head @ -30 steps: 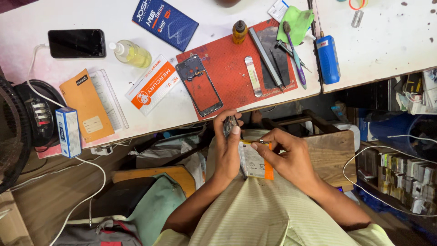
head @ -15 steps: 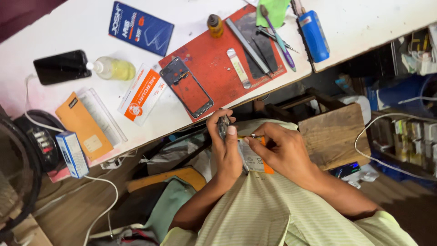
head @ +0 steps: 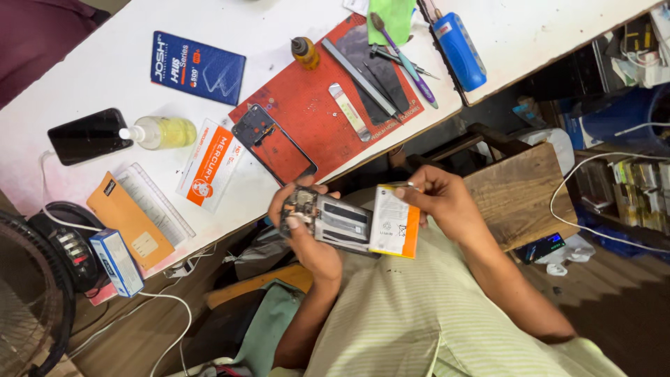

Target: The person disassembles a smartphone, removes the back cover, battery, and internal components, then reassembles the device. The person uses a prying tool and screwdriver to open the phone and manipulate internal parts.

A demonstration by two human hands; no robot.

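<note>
My left hand grips an opened phone body, a flat metallic slab with exposed circuitry at its upper end, held over my lap just below the worktop edge. My right hand pinches the top edge of a thin rectangular battery, white and orange, glossy, tilted up from the body's lower end. A red rubbery mat lies on the worktop, bearing a black phone frame.
</note>
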